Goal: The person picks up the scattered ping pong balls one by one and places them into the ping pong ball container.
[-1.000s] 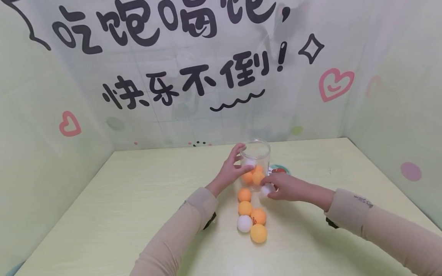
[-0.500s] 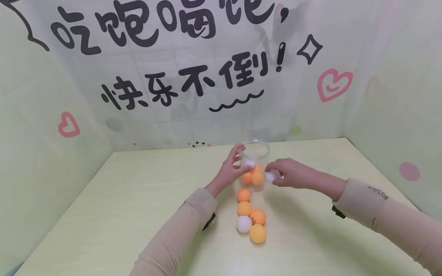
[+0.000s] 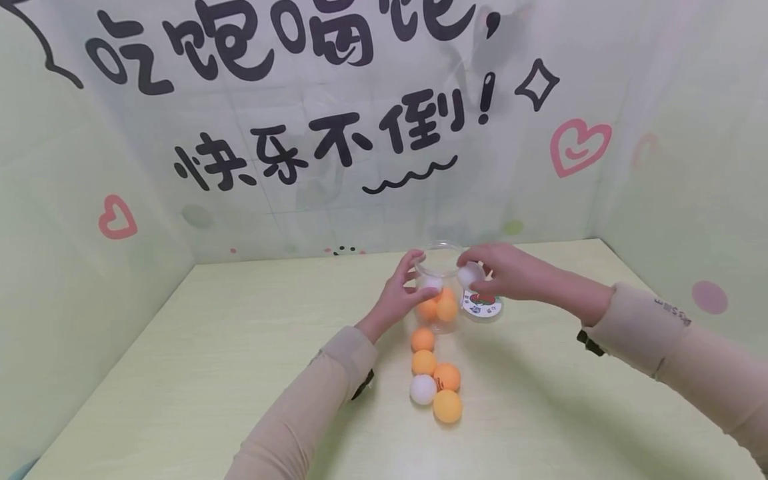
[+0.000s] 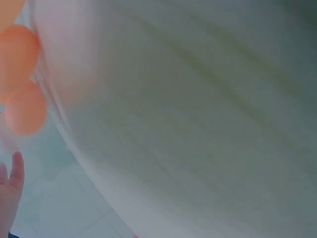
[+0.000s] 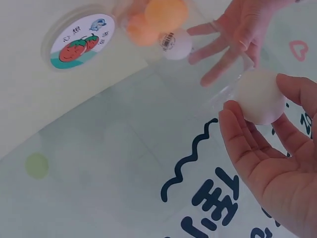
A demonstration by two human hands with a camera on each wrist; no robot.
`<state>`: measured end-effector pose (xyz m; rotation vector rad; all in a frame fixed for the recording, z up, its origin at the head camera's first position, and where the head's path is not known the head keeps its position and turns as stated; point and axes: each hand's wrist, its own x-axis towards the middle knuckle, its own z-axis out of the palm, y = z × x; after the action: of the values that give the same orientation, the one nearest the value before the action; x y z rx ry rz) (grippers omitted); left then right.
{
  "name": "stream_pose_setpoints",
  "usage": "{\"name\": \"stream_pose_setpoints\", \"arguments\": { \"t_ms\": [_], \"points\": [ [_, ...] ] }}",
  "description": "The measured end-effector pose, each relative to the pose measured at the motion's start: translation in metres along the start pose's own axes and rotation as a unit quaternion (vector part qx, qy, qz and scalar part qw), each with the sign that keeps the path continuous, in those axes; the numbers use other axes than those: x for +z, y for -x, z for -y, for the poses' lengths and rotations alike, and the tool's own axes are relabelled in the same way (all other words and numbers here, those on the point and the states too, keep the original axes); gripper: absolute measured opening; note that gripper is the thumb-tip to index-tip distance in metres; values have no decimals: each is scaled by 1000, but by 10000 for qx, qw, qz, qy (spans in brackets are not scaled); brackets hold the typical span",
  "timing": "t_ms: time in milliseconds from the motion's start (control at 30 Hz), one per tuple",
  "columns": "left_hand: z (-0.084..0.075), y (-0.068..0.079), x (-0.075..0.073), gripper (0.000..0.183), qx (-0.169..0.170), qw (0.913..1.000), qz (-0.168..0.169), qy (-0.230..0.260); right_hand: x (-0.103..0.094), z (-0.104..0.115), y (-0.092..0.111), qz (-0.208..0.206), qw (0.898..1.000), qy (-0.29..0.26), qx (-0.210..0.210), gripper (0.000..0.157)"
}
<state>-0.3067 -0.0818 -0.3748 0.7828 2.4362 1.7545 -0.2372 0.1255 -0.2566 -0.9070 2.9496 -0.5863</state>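
A clear plastic jar (image 3: 441, 274) stands upright near the back of the table, with several orange ping-pong balls (image 3: 445, 309) and a white one (image 5: 176, 44) inside. My left hand (image 3: 396, 297) grips the jar from its left side, fingers and thumb spread round the wall. Between the thumb and fingers of my right hand (image 3: 519, 275), a white ping-pong ball (image 5: 260, 96) is pinched, close beside the jar's right rim. In front of the jar, several orange balls (image 3: 424, 363) and a white ball (image 3: 423, 389) lie grouped on the table.
Right of the jar lies a round lid (image 3: 483, 307) with a red fruit picture. A printed curtain (image 3: 288, 227) rises behind the pale wooden table (image 3: 240, 360), and curtains flank it left and right. The left wrist view shows orange balls (image 4: 25, 109) at its edge.
My right hand has lifted the white ball from beside the jar's base up to its rim, uncovering the lid. The left hand and jar have stayed in place.
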Motion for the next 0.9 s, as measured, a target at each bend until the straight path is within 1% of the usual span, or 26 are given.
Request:
{"name": "stream_pose_setpoints", "arguments": {
  "t_ms": [133,267,367,467,600,667,800,833,900],
  "points": [
    [-4,1,-2,71,-52,10000,37,38,-6,5,-9,-310,9993,151,-139,34],
    [-18,7,-4,71,-46,9999,127,96,-8,6,-17,-462,9986,159,-192,34],
    [-24,10,-5,69,-52,9998,160,137,-6,3,-24,-573,9978,193,-258,33],
    [-14,6,-4,69,-20,9999,109,73,-3,0,-31,-603,9976,247,-255,33],
    [0,1,-1,70,15,10000,11,-69,2,-4,-38,-520,9980,313,-164,34],
    [2,0,-1,70,-11,10000,-1,-69,4,-5,-41,-505,9980,353,-159,35],
    [2,-1,-1,71,-10,10000,19,-60,8,-7,-43,-478,9979,408,-161,36],
    [1,-1,-2,70,-15,10000,28,-47,9,-8,-44,-472,9979,410,-161,37],
    [-8,3,-3,68,29,10000,39,-59,10,-8,-44,-438,9980,419,-179,38]
  ]
}}
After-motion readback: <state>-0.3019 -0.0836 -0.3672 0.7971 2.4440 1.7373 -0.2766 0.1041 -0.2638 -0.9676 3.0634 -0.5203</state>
